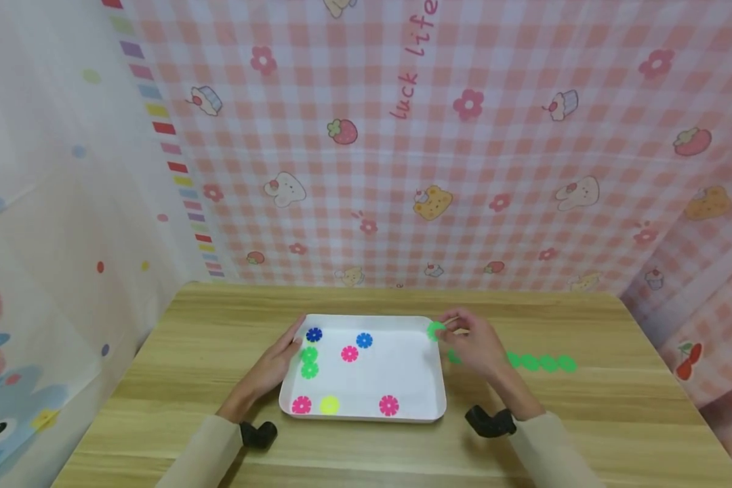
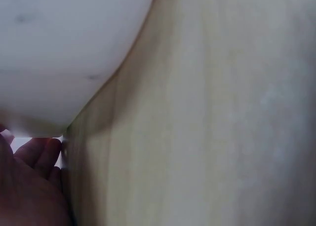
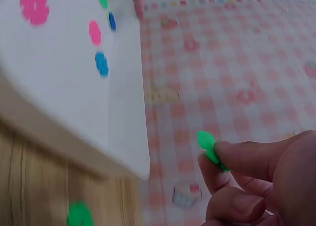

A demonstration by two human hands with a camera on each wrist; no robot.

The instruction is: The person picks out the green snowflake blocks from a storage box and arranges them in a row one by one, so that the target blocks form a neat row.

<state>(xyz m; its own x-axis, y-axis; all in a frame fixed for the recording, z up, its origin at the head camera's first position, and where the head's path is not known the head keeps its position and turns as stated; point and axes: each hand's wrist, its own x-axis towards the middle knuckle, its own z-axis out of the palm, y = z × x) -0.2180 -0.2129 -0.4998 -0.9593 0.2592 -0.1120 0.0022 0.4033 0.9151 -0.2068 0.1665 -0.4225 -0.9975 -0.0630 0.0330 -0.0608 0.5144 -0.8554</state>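
- The right hand (image 1: 478, 343) is pinching a bright green disc (image 1: 434, 330), flat and round, by the far right corner of the white tray (image 1: 399, 369)!
- The right wrist view is catching it edge-on; the head view is showing it rounder.
- The left hand (image 1: 276, 361) is gripping the tray's left edge.
- I'm seeing eight discs (image 1: 350, 354) inside, pink, green, blue and yellow; a green row (image 1: 548, 364) is sitting toward the table's (image 1: 354, 454) right edge.

A pink checked cloth (image 1: 402, 156) hangs behind a wood-grain table (image 1: 366, 461), with a dotted white cloth (image 1: 49, 122) at left
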